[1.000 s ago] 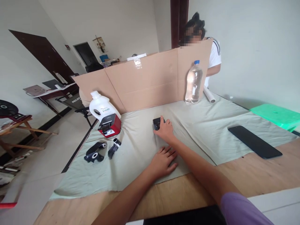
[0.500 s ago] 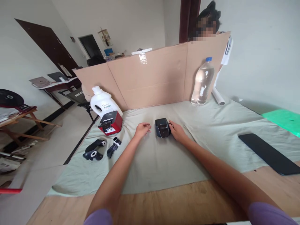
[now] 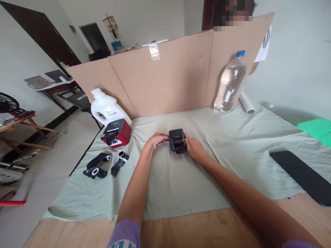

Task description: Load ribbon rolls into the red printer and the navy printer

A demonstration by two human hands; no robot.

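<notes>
A small black box-shaped device [image 3: 177,139] with a dark glossy flap at its front sits on the green cloth, between my two hands. My left hand [image 3: 158,139] has its fingertips at the device's left side, fingers bent and close together. On the right side, my right hand [image 3: 193,146] grips the edge with thumb and fingers. The undersides of both hands are partly hidden. Farther left stands a red and black box-shaped machine [image 3: 117,132], with black rolls with white cores [image 3: 95,170] and another black roll [image 3: 120,163] in front of it.
A white jug [image 3: 108,106] stands behind the red machine. A cardboard panel [image 3: 165,82] closes off the back, with a clear water bottle [image 3: 230,86] and a white tube [image 3: 247,102] at its right. A dark flat slab [image 3: 302,175] lies right. Someone sits behind the panel.
My left hand has moved right and now touches the device's left side. My right hand stays at its right side. The view has shifted slightly.
</notes>
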